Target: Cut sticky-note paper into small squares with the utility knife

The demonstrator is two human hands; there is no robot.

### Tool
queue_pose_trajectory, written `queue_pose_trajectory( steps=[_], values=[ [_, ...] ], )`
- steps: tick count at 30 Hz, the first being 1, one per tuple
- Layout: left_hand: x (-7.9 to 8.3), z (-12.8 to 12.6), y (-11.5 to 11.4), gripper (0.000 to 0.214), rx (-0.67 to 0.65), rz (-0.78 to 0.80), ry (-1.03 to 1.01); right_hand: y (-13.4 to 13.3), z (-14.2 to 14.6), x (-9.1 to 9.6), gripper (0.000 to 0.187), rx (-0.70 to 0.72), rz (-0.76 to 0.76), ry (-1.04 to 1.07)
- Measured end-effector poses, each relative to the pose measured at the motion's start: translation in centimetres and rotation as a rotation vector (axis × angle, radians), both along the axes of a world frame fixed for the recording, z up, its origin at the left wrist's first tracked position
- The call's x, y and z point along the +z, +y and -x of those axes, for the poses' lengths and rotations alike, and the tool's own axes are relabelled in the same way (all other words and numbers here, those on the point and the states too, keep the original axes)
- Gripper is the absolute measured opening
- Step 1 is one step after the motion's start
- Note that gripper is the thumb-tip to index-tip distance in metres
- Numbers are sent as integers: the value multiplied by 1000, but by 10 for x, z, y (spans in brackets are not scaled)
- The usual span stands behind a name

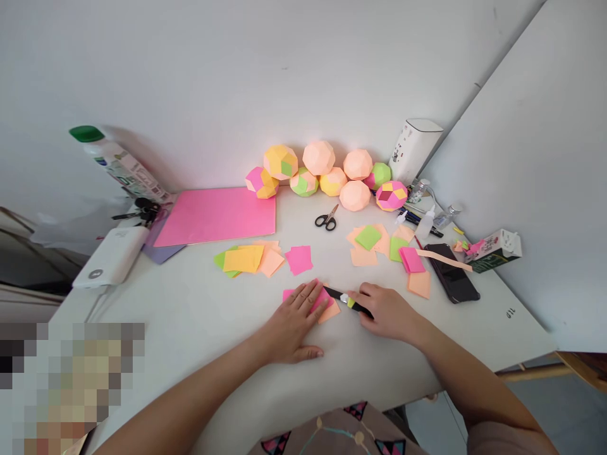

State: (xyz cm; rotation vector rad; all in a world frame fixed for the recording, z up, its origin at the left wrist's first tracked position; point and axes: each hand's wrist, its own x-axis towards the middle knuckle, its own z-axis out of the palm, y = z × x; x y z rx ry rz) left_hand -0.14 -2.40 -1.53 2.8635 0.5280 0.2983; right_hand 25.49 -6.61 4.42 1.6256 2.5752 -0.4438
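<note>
My left hand [300,319] lies flat, fingers stretched out, pressing pink paper [290,295] against the table. A peach sheet [333,312] pokes out from under that paper on the right. In my right hand [386,311] is a utility knife [351,301] with a black and yellow-green handle; its tip touches the pink paper's right edge near my left fingertips. Just beyond sits a small pink paper square [299,260]. To its left are overlapping yellow sheets [243,258], with green and peach ones. Green paper [368,237] rests on peach sheets farther right.
Several many-sided paper balls [318,157] line the wall. Black-handled scissors [326,220] lie before them. A large pink sheet [218,216] is at left, near a white power bank [111,256] and a green-capped bottle [118,161]. A phone [453,275] and a small carton [496,251] are at right.
</note>
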Motion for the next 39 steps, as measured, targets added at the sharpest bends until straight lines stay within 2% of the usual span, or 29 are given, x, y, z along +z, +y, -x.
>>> queue_pose_trajectory(
  steps=[8, 21, 28, 33, 39],
  values=[
    [1, 0, 0, 97, 12, 15, 47, 3, 4, 1, 49, -6, 17, -13],
    [-1, 0, 0, 97, -5, -13, 33, 4, 12, -7, 48, -26, -39, -18],
    [-4, 1, 1, 97, -12, -9, 1, 4, 4, -9, 49, -18, -69, 1],
    [-7, 0, 2, 85, 51, 32, -96, 3, -6, -7, 46, 84, -90, 83],
    [-9, -2, 6, 64, 126, 46, -274, 2, -17, -5, 44, 134, -181, 288]
  ],
)
